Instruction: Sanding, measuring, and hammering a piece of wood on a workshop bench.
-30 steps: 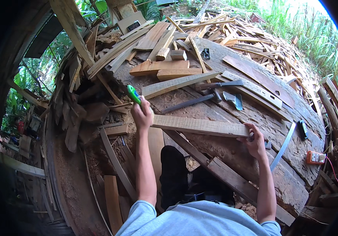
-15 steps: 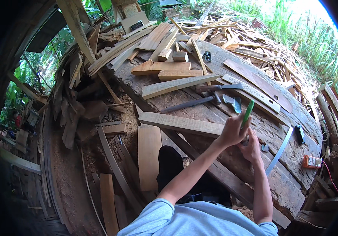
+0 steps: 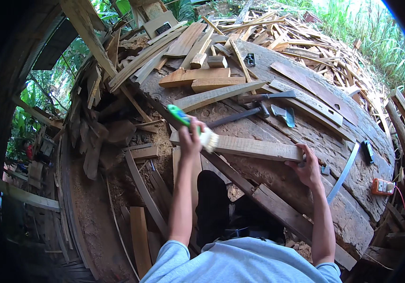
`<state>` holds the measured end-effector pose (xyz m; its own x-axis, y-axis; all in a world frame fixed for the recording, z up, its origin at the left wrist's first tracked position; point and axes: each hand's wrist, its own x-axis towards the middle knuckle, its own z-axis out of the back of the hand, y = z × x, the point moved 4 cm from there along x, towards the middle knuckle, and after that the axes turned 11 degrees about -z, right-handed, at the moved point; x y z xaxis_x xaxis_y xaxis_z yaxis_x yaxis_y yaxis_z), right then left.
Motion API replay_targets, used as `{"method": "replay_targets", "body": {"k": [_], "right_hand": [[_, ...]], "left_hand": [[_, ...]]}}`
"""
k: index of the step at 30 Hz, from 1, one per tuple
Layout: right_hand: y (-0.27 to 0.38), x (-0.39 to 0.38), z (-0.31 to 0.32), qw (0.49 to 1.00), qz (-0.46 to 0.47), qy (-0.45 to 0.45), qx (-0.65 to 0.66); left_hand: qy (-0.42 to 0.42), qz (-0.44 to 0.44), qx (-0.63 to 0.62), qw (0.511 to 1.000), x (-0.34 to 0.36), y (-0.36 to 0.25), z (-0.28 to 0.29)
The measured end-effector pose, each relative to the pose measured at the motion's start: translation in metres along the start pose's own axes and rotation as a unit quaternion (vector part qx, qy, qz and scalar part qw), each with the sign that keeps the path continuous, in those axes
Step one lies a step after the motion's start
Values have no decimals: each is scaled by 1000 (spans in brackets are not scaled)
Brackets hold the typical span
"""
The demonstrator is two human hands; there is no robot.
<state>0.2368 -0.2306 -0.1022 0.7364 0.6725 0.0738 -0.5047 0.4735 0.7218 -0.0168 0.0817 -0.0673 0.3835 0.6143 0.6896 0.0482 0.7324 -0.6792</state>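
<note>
While your left hand grips the light green-handled brush over the stiff plank's near end, your right hand pinches the plank's far end.

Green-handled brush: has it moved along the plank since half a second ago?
Yes. The green-handled brush went from the plank's right end, near the right hand, back to its left end.

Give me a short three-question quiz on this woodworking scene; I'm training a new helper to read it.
1. True or false: the left hand holds a green-handled brush.
2. What does the right hand steady? A) a hammer B) the wooden plank C) an orange box
3. Fill in: the brush bristles rest at the plank's ____ end.

Key: 1 true; 2 B; 3 left.
</note>
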Motion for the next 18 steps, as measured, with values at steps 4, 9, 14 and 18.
{"method": "replay_targets", "body": {"k": [4,9,14,18], "right_hand": [[0,1,-2,1000,12,-11,23],[1,1,-3,1000,5,-14,12],[-1,0,-3,1000,12,-20,-9],[-13,2,-7,999,29,-8,22]], "left_hand": [[-38,5,117,992,15,13,61],[43,-1,95,995,10,9,18],[131,-123,-55,982,-4,-47,-125],[155,-259,-82,950,-33,-114,-220]]}}
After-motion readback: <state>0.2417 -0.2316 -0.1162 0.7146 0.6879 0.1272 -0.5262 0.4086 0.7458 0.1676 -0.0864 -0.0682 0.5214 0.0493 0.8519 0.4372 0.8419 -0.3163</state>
